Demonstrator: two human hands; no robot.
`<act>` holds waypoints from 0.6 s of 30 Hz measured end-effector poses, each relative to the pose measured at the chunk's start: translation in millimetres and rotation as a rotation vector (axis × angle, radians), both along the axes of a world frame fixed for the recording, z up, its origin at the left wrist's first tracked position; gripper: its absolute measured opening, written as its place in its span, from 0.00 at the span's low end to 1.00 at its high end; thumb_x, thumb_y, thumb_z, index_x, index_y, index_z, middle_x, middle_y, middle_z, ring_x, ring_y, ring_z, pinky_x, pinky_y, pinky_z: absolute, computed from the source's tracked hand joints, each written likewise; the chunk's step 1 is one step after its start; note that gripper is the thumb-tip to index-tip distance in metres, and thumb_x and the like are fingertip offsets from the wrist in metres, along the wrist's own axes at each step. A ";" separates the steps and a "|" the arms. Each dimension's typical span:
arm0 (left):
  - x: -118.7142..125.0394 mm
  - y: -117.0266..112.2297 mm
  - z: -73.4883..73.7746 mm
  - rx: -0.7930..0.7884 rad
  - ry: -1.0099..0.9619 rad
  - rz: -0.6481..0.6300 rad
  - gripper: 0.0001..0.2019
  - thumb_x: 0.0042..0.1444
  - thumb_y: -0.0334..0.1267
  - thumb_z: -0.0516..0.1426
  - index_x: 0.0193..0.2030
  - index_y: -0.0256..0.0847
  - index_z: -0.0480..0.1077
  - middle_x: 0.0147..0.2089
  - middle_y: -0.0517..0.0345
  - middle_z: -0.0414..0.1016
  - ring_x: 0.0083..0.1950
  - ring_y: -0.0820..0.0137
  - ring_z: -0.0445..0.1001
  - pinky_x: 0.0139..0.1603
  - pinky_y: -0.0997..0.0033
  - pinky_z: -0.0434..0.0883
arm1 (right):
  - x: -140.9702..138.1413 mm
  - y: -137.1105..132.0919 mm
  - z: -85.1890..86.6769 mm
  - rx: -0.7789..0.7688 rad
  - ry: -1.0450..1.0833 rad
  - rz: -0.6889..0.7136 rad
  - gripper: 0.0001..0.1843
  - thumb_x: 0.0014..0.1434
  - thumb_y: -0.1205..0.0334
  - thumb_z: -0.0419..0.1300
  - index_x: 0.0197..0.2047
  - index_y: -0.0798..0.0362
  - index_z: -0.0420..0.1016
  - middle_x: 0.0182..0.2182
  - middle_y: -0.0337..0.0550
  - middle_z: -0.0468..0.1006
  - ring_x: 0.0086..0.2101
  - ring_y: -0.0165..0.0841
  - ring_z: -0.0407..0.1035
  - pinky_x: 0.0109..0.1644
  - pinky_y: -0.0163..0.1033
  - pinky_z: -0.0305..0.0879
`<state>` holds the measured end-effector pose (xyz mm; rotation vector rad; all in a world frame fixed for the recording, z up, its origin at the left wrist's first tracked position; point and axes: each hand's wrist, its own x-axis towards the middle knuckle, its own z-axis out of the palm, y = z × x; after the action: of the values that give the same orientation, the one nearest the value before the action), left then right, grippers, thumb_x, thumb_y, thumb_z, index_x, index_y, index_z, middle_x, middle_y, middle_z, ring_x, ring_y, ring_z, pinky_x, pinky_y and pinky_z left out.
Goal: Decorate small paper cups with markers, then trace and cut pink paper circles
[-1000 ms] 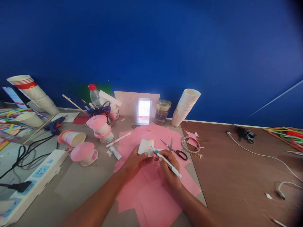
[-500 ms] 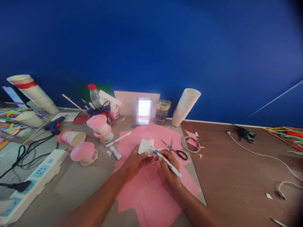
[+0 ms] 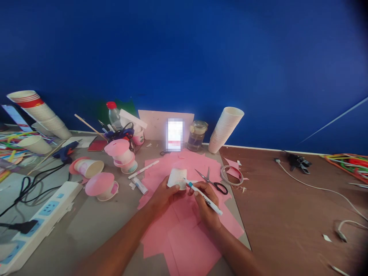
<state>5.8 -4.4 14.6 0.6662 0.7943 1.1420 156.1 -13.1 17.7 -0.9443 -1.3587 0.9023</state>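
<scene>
My left hand (image 3: 163,194) is closed round a small white paper cup (image 3: 177,177), held on its side over a spread of pink paper sheets (image 3: 189,237). My right hand (image 3: 204,205) grips a white marker with a teal tip (image 3: 205,197), its tip touching the cup's side. Black-handled scissors (image 3: 212,181) lie just beyond my right hand.
Pink-topped cups (image 3: 101,186) stand at the left, with a glue gun (image 3: 66,150), a power strip (image 3: 37,222) and cup stacks (image 3: 43,115). Another cup stack (image 3: 225,128), a jar (image 3: 197,136) and a lit phone (image 3: 175,135) line the blue wall. Cables (image 3: 316,188) cross the brown table at the right.
Almost nothing differs. The marker in my right hand has tilted very slightly; both hands stay on the cup.
</scene>
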 end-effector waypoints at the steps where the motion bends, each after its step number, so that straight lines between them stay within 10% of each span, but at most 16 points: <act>1: 0.1 0.1 0.2 -0.005 -0.002 0.000 0.14 0.50 0.37 0.63 0.43 0.37 0.69 0.40 0.51 0.75 0.40 0.63 0.75 0.47 0.56 0.71 | 0.0 0.0 -0.5 -0.006 0.003 0.004 0.06 0.59 0.59 0.55 0.35 0.50 0.70 0.26 0.39 0.73 0.28 0.33 0.69 0.30 0.37 0.69; 18: -0.2 0.9 0.4 -0.009 -0.012 -0.009 0.15 0.49 0.37 0.64 0.43 0.37 0.69 0.38 0.52 0.76 0.39 0.64 0.75 0.45 0.58 0.72 | 0.1 -0.7 -0.1 -0.009 -0.003 -0.003 0.06 0.59 0.60 0.54 0.35 0.50 0.71 0.26 0.40 0.73 0.28 0.33 0.70 0.30 0.38 0.69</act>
<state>5.6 -3.5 14.9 0.6537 0.7849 1.1327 156.2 -13.8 17.7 -0.9544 -1.3569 0.9056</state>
